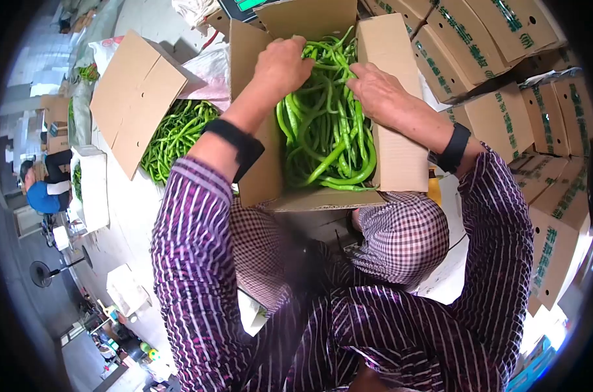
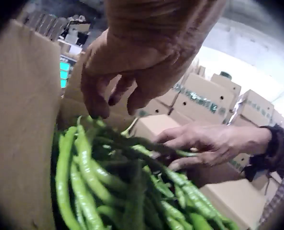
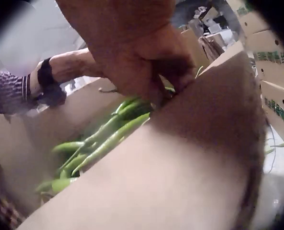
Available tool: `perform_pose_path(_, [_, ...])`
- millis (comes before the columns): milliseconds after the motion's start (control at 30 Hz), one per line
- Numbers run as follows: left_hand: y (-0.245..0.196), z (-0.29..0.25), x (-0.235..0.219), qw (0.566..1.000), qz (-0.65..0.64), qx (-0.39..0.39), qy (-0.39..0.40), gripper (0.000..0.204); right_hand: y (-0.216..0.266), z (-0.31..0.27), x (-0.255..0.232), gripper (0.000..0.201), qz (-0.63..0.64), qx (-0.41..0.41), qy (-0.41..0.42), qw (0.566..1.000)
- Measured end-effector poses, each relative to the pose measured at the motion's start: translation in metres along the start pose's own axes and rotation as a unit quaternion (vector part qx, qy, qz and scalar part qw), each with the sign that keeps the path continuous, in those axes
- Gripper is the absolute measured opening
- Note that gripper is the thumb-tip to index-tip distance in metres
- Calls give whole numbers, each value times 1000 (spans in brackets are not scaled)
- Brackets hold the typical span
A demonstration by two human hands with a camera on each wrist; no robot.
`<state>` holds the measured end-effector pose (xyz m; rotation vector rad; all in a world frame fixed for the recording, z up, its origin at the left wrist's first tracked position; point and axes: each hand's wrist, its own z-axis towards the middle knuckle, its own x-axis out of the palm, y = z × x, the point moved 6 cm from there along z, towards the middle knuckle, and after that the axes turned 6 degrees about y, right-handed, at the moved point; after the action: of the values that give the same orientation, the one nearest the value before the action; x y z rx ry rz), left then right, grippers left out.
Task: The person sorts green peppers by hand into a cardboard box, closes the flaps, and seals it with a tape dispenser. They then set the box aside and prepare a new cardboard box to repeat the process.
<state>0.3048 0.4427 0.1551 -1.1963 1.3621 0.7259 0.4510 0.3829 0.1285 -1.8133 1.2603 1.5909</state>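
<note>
Long green peppers [image 1: 332, 157] fill an open cardboard box [image 1: 401, 153] between the person's knees. At the far left of the box, the left hand [image 1: 283, 65] hangs over the peppers; in the left wrist view, its loosely bent fingers [image 2: 96, 103] stand just above them with nothing visible between them. By the right flap, the right hand [image 1: 381, 95] has its fingers curled at the box's inner edge. The left wrist view shows this right hand [image 2: 204, 143] pinching a thin green pepper. The flap partly hides its fingertips in the right wrist view.
Left of the box, more green peppers [image 1: 179, 137] lie beneath a raised cardboard flap [image 1: 139, 95]. Printed cartons [image 1: 492, 121] are stacked on the right. A scale display [image 1: 249, 4] glows beyond the box. Another person [image 1: 45, 196] is at the far left.
</note>
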Motion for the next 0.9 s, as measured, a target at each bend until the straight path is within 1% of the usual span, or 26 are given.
perform_pose_path(33, [8, 11, 8, 1000, 13, -11, -18, 35, 4, -2, -2, 18, -10, -9, -20, 1000])
perform_pose_path(67, [12, 24, 32, 994, 55, -56, 72, 34, 8, -4, -4, 17, -19, -19, -39, 999])
perform_pose_path(133, [5, 33, 58, 994, 100, 14, 48, 32, 10, -9, -2, 16, -32, -18, -36, 999])
perform_pose_path(167, [8, 31, 62, 994, 98, 12, 51, 32, 3, -7, 1, 18, -31, -5, 4, 999])
perform_pose_path(200, [9, 33, 60, 997, 71, 25, 21, 31, -2, -4, 3, 23, -33, 8, 39, 999])
perform_pose_path(233, [10, 35, 59, 998, 45, 38, -9, 30, -4, -3, 5, 27, -41, 4, 36, 999])
perform_pose_path(267, [11, 32, 58, 998, 43, 37, -3, 30, -5, -6, 6, 27, -36, 4, 40, 999])
perform_pose_path(333, [10, 23, 39, 997, 31, 61, -22, 28, -3, -14, -8, 30, 76, -17, -28, 997])
perform_pose_path(367, [9, 24, 29, 998, 29, 58, -19, 28, 1, -21, -14, 32, 65, -25, -52, 996])
perform_pose_path(400, [13, 23, 14, 996, 16, 35, -80, 29, 6, -24, -15, 32, 68, -28, -47, 996])
perform_pose_path(433, [16, 20, 1, 990, 4, 12, -142, 30, 16, -28, -23, 31, 43, -86, -96, 991])
perform_pose_path(467, [21, 21, 5, 990, 3, 10, -141, 30, 26, -34, -30, 31, 17, -143, -145, 979])
perform_pose_path(500, [28, 27, 20, 996, 37, -7, -83, 33, 37, -30, -28, 30, 6, -155, -100, 983])
perform_pose_path(533, [34, 34, 34, 997, 71, -22, -27, 36, 37, -27, -25, 30, 4, -155, -100, 983])
perform_pose_path(567, [42, 39, 49, 999, 45, 0, -31, 42, 35, -21, -11, 29, -40, -137, -52, 988])
perform_pose_path(600, [37, 38, 45, 998, 45, 1, -32, 42, 33, -15, -1, 29, -83, -118, -4, 990])
perform_pose_path(633, [24, 31, 34, 999, 25, 21, -40, 43, 27, -10, 1, 29, -122, -39, 121, 984])
perform_pose_path(667, [18, 27, 30, 998, 6, 39, -48, 44, 20, -12, 7, 29, -121, -40, 123, 984])
perform_pose_path(700, [22, 28, 31, 993, -63, 71, -66, 45, 9, -14, 9, 26, -95, -56, 50, 993])
perform_pose_path(733, [27, 26, 28, 994, -62, 66, -67, 45, 6, -17, 7, 25, -69, -75, -23, 995])
perform_pose_path(767, [32, 24, 18, 990, -18, 56, -130, 44, 8, -23, 8, 23, -79, -112, -101, 985])
perform_pose_path(800, [31, 22, 7, 980, 25, 49, -192, 44, 12, -27, 5, 23, -79, -110, -101, 986])
perform_pose_path(833, [23, 13, -8, 983, -20, 49, -176, 43, 17, -29, -2, 23, -51, -101, -82, 990])
perform_pose_path(867, [13, 9, -21, 983, -21, 50, -176, 43, 21, -28, -9, 25, -22, -93, -62, 994])
perform_pose_path(900, [12, 12, -15, 998, -15, -11, -55, 40, 22, -24, -11, 26, -12, -58, -3, 998])
